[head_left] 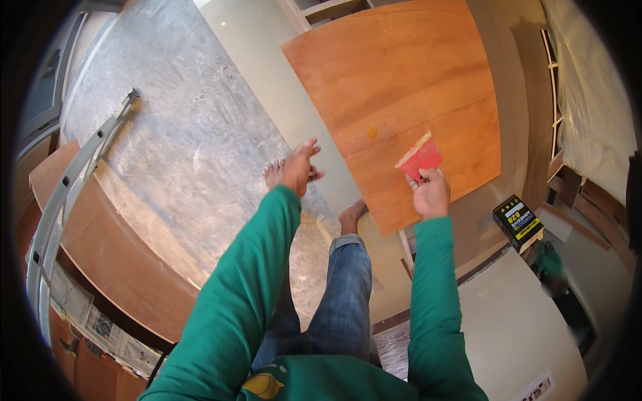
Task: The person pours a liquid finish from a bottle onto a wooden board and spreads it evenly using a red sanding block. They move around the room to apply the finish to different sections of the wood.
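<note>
My right hand (431, 190) grips a red flat scraper (420, 154) with yellowish residue along its edge, held above an orange-brown plywood panel (428, 73). A small yellow glob (372, 128) lies on the panel's surface. My left hand (301, 166) is empty, with its fingers apart, left of the panel and above a pale strip (271, 80) beside the grey floor. My bare feet (350, 219) show below my hands, one partly hidden by the left hand.
A long metal level or rail (87, 150) leans at the left over curved brown boards (114, 227). At right are a black-and-yellow can (518, 220), a green tool (548, 264), wood offcuts (588, 220), plastic sheeting (592, 87) and a pale board (508, 327). An open wooden frame (324, 13) sits behind the panel.
</note>
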Demonstrator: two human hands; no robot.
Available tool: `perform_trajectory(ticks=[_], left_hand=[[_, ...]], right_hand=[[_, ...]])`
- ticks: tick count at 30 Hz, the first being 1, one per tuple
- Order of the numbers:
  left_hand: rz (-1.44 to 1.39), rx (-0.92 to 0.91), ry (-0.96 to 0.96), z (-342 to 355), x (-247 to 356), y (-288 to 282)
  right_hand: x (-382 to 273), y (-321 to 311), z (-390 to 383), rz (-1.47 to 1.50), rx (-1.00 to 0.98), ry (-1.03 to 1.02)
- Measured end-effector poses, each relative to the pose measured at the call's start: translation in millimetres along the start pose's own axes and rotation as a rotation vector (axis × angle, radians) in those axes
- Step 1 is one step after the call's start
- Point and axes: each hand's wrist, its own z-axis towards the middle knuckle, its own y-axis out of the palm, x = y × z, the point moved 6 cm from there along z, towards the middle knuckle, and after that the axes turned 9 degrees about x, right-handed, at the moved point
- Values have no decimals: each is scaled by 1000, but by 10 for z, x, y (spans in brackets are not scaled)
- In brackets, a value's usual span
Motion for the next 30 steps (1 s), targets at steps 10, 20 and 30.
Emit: perform_trajectory(ticks=[10, 20, 30], left_hand=[[-132, -20, 9, 284, 666, 342], [60, -170, 111, 339, 1459, 213], [-7, 150, 202, -290, 574, -615]], right_hand=[[-21, -81, -129, -34, -5, -93], [-99, 359, -153, -459, 47, -394], [-281, 1398, -383, -1058, -81, -1499]])
